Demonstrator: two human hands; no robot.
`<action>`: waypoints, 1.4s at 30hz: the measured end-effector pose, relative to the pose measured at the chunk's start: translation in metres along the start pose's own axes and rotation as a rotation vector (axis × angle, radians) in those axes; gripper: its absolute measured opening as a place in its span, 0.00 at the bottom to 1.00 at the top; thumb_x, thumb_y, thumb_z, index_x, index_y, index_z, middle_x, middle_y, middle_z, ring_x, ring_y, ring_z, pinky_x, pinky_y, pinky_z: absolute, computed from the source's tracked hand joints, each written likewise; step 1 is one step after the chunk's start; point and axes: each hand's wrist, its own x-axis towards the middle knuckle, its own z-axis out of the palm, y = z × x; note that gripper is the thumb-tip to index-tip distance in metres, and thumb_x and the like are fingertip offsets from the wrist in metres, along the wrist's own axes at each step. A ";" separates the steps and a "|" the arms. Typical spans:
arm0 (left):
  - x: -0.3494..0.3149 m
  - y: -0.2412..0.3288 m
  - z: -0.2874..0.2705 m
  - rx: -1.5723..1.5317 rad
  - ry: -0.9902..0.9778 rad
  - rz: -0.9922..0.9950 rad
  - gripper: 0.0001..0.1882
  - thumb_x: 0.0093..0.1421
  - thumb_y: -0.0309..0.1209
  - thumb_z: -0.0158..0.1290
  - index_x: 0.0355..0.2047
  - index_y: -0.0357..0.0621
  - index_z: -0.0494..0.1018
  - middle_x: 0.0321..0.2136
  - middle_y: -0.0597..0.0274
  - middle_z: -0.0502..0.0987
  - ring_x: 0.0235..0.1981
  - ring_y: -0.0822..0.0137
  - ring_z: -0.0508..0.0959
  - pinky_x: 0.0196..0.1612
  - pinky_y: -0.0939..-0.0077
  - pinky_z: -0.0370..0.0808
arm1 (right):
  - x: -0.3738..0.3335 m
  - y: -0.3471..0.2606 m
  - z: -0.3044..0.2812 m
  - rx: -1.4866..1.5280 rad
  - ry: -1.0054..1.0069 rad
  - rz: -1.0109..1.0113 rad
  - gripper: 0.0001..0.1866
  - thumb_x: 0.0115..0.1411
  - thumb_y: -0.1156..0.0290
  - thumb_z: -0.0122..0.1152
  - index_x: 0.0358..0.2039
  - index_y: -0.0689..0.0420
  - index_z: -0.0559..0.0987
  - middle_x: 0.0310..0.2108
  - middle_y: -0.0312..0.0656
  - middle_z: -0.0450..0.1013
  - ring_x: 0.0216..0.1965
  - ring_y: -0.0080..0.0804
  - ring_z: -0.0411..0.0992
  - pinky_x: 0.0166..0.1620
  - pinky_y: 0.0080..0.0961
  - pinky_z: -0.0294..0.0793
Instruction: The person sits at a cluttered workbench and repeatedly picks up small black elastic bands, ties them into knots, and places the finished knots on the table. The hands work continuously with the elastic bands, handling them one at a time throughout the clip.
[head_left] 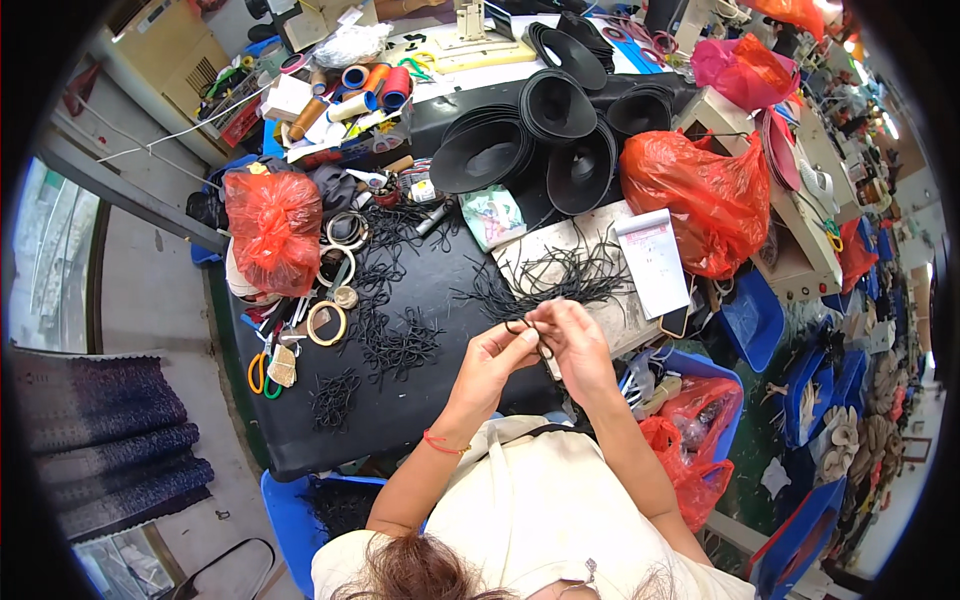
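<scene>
left hand (497, 352) and right hand (571, 338) pinch one black cord loop (528, 327) | loose cord pile (560, 275) at 12 o'clock on surface (400, 405) | risk: thin cord slipping free (likely tangling)

Bright even daylight, fisheye-bent dark rim.

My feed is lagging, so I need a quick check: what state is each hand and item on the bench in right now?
Left hand: fingers pinched on thin black cord loop.
Right hand: fingers pinched on the same loop.
Pile of loose black cords: spread out on the board.
Stacked black rubber cones: nested, lying on their sides.
Red plastic bag: tied shut, full.
Orange-handled scissors: lying flat, unused.
</scene>
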 end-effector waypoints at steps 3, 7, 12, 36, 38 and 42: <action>0.002 0.004 0.002 -0.201 0.055 0.029 0.08 0.59 0.26 0.49 0.36 0.35 0.72 0.31 0.59 0.75 0.32 0.72 0.77 0.38 0.79 0.76 | -0.008 0.000 -0.003 -0.050 0.108 0.007 0.13 0.63 0.62 0.47 0.37 0.58 0.73 0.31 0.34 0.71 0.31 0.16 0.69 0.34 0.14 0.68; 0.001 0.003 0.004 -0.094 -0.005 -0.012 0.09 0.58 0.26 0.50 0.37 0.34 0.71 0.31 0.58 0.75 0.32 0.68 0.78 0.37 0.79 0.77 | -0.007 0.010 -0.004 -0.195 0.019 -0.137 0.10 0.61 0.67 0.50 0.35 0.61 0.73 0.33 0.36 0.72 0.32 0.17 0.69 0.36 0.14 0.68; 0.000 0.002 -0.002 0.091 -0.089 -0.050 0.09 0.57 0.26 0.51 0.37 0.34 0.71 0.29 0.58 0.76 0.31 0.70 0.77 0.36 0.79 0.76 | -0.004 0.013 -0.012 -0.421 0.089 -0.317 0.09 0.57 0.70 0.57 0.23 0.62 0.75 0.23 0.32 0.68 0.23 0.14 0.63 0.27 0.13 0.62; 0.018 -0.057 -0.045 0.110 0.216 -0.132 0.08 0.56 0.30 0.53 0.34 0.37 0.72 0.25 0.63 0.75 0.25 0.77 0.74 0.30 0.85 0.72 | 0.009 0.071 -0.042 -0.444 -0.032 -0.041 0.05 0.57 0.74 0.54 0.32 0.62 0.75 0.24 0.32 0.71 0.26 0.13 0.65 0.31 0.12 0.65; 0.023 -0.074 -0.070 0.200 0.312 -0.126 0.10 0.55 0.31 0.55 0.32 0.36 0.73 0.24 0.63 0.76 0.24 0.77 0.74 0.28 0.87 0.71 | 0.013 0.079 -0.041 -0.711 -0.027 -0.018 0.06 0.55 0.72 0.55 0.32 0.61 0.75 0.22 0.38 0.71 0.24 0.21 0.68 0.31 0.18 0.67; 0.034 -0.087 -0.169 1.174 0.655 0.203 0.11 0.46 0.35 0.59 0.26 0.40 0.77 0.20 0.56 0.73 0.21 0.64 0.73 0.27 0.72 0.70 | 0.074 0.100 -0.096 -1.189 0.045 -0.377 0.07 0.52 0.71 0.57 0.30 0.59 0.77 0.25 0.45 0.71 0.29 0.39 0.68 0.35 0.32 0.68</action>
